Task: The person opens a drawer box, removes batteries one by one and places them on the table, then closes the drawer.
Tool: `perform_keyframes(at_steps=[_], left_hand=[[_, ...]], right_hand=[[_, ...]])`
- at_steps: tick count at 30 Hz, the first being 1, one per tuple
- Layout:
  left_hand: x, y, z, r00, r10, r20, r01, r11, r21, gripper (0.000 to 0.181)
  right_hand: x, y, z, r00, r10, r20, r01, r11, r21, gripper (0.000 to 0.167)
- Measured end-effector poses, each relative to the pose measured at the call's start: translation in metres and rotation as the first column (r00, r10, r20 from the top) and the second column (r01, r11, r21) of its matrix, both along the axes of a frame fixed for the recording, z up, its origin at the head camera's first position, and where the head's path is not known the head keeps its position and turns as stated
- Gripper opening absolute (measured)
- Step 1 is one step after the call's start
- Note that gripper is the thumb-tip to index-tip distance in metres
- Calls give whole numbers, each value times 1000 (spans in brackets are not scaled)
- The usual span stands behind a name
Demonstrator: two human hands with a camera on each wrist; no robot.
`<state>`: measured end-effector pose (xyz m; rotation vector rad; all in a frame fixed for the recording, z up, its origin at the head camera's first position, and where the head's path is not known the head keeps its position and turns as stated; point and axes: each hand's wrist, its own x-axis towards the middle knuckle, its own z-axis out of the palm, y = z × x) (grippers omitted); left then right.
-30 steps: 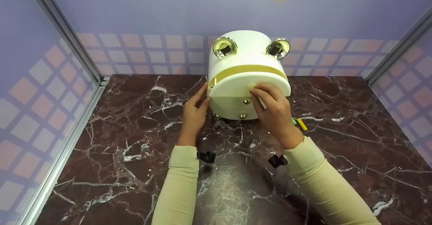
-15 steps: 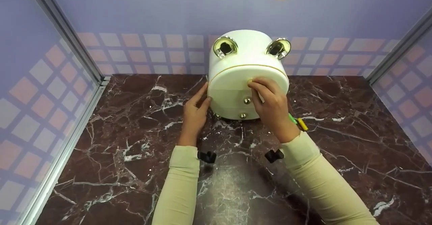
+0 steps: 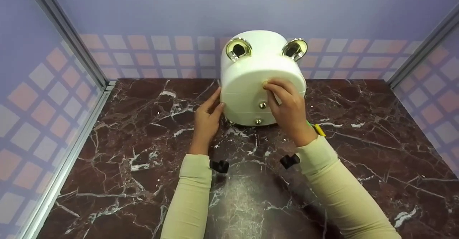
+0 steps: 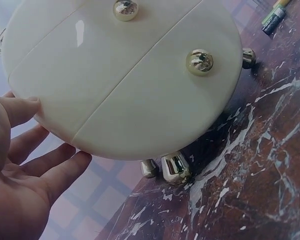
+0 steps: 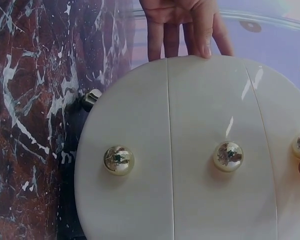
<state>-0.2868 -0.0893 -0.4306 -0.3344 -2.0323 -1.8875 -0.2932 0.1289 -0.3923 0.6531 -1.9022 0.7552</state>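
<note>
At the back of a dark red, white-veined tabletop (image 3: 143, 189), near a lilac wall (image 3: 161, 9) printed with pink and white squares, I see a glossy white drum-shaped box (image 3: 242, 101) standing on short shiny metallic feet (image 4: 176, 169). Two thin seams split its round front into three panels, each with a round gold knob. The person's right hand (image 3: 288, 108) has a narrow grip, finger and thumb pinching the top knob (image 3: 264, 84); the middle knob (image 3: 263, 105) and the bottom knob (image 3: 258, 121) are untouched. The left hand (image 3: 208, 119) keeps a wide grip at the box's left edge, thumb on the front rim, the other fingers fairly straight along the side. Two gold, ring-rimmed ornaments (image 3: 233, 46) rise from the top like eyes. Beside the right wrist, on the tabletop, lies a small yellow cylinder (image 3: 319, 130), partly hidden behind the arm. Both cream sleeves (image 3: 192, 199) reach the wrists.
</note>
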Motion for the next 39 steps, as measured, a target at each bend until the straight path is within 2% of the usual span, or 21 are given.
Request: perform_keyframes(at_steps=[7,11,14,21,25,30,34,39], left_hand=[[-2,0,-1,999,-25,21,25,1000,-7,48],[-12,-6,-9,998,-35,55,36,999,-17,57],[-21,-10,-8,996,-42,80,45,998,-35,64],[-31,-12,24,993,-86,83,94,991,-91,73],[-37,-9,37,992,-82,99,100,976,-192,71],[-44,-5,49,993,-54,106,85,947,-310,64],[-46,-4,54,992,-78,100,108,935,-339,58],[-47,-3,59,991,-96,94,126,908,-399,56]], right_hand=[[1,1,0,1000,0,12,0,1000,-4,11],[2,0,1,1000,11,19,-11,1000,-5,13],[2,0,1,1000,10,10,-9,1000,-12,13],[3,0,1,1000,-27,11,27,999,-18,14],[3,-2,0,999,-24,31,24,999,-22,14],[3,-4,1,999,-11,45,13,1000,-25,14],[6,-3,2,998,-14,68,15,1000,-13,16],[12,2,1,994,-12,111,15,1000,-21,22]])
